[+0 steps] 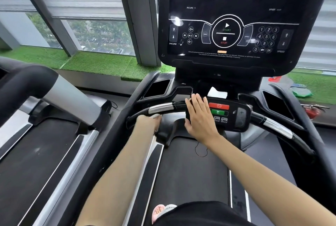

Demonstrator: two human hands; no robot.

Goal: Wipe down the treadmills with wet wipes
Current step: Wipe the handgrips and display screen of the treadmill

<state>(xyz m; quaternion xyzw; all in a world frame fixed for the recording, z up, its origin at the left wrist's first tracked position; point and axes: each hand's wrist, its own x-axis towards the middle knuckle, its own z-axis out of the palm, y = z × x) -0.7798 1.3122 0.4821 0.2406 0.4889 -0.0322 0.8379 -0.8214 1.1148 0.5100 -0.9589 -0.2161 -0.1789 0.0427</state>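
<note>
My left hand (147,123) grips a crumpled white wipe (156,116) at the chrome-banded handlebar (161,107); at three o'clock, my right hand (199,116) lays straight fingers on the glossy panel (236,116).

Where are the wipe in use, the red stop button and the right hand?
wipe (156,116): head view, its visible white edge.
red stop button (219,106): head view, middle of the button.
right hand (199,116): head view, back of the hand.
</note>
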